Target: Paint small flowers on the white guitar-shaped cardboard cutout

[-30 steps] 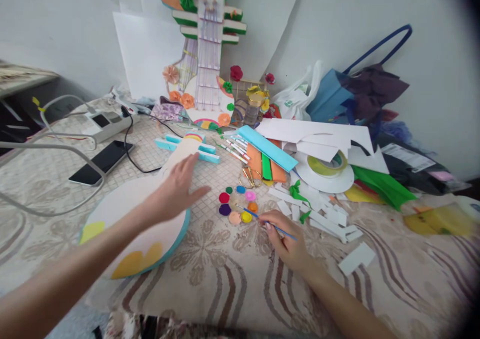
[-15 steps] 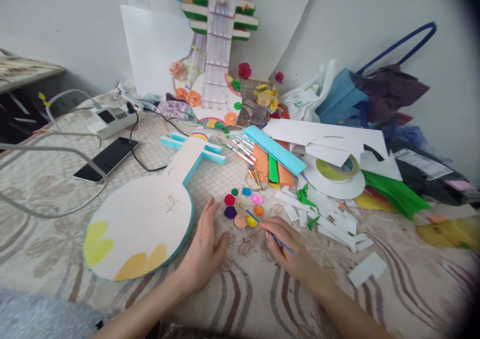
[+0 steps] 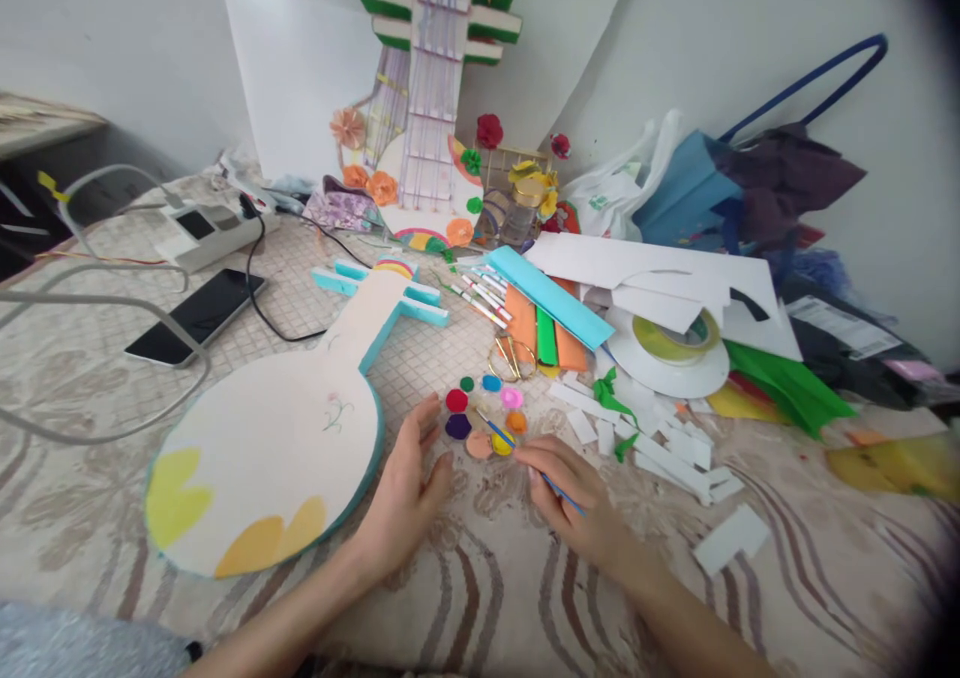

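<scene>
My right hand [image 3: 564,483] is closed around a blue paintbrush [image 3: 498,428], its tip over the middle of a small paint palette [image 3: 481,422]. Round wells of red, green, blue, pink, orange, yellow, peach and purple paint ring the palette. On the palette's left, my left hand [image 3: 407,478] rests open with nothing in it, fingers stretched toward the wells. Left of that hand lies a white, lute-shaped board [image 3: 262,438] with turquoise edges. Yellow and orange petals are painted at its lower end, and a faint flower drawing shows near its right side.
Gold-handled scissors [image 3: 512,357], markers [image 3: 484,293] and a turquoise strip [image 3: 551,296] lie beyond the palette. White scraps [image 3: 667,448] and a tape roll [image 3: 679,340] are at right. A phone [image 3: 196,316], cables and a power strip [image 3: 217,233] sit left. A decorated instrument model [image 3: 435,108] stands behind.
The view has shifted slightly, so the board and phone appear a little further left. Both hands keep nearly the same pose, and the brush stays over the palette.
</scene>
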`<control>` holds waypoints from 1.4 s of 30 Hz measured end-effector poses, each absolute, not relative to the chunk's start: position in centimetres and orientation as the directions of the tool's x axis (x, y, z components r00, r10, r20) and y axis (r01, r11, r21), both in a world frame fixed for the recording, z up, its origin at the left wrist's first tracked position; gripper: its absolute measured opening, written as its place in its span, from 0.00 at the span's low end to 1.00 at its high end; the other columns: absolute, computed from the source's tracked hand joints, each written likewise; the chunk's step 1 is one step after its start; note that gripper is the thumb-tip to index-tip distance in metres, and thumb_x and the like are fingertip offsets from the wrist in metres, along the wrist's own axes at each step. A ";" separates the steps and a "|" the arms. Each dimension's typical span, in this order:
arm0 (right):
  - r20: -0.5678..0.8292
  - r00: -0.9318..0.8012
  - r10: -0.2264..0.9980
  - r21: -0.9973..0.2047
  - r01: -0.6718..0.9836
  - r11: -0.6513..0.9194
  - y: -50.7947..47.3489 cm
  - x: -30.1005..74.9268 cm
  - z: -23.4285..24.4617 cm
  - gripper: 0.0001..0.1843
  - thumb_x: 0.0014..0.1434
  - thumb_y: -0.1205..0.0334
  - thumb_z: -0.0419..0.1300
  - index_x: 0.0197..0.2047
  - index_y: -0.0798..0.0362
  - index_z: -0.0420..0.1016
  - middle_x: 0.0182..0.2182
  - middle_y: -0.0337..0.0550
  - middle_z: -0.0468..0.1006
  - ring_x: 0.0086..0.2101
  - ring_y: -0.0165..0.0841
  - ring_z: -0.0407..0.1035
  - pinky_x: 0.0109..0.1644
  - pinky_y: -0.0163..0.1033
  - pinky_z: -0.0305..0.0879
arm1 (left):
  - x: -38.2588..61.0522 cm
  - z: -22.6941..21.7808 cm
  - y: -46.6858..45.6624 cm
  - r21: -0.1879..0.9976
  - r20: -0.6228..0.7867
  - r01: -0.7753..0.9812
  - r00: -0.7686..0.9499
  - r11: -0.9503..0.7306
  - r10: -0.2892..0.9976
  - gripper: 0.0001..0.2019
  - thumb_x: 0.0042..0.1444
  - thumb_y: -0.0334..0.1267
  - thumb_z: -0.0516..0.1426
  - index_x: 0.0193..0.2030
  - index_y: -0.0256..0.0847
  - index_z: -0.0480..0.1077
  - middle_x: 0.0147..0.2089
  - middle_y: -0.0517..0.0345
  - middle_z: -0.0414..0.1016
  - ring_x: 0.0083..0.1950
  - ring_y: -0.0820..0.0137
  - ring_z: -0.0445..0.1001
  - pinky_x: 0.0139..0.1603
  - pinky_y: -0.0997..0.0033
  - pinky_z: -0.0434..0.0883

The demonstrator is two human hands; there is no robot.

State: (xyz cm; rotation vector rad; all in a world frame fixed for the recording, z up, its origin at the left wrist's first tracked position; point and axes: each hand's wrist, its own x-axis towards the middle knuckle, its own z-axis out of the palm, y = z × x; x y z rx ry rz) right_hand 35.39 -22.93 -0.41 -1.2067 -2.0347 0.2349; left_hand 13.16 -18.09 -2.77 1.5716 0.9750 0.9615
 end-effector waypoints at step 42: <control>0.518 -0.229 0.824 -0.532 0.668 0.520 -22.9 35.4 0.0 0.16 0.62 0.73 0.51 0.51 0.51 0.70 0.38 0.49 0.77 0.39 0.36 0.74 0.41 0.41 0.75 | 13.2 -2.3 -17.4 0.985 0.031 0.147 0.363 -0.090 0.931 0.24 0.64 0.35 0.52 0.65 0.46 0.55 0.68 0.47 0.59 0.69 0.58 0.60 0.67 0.49 0.61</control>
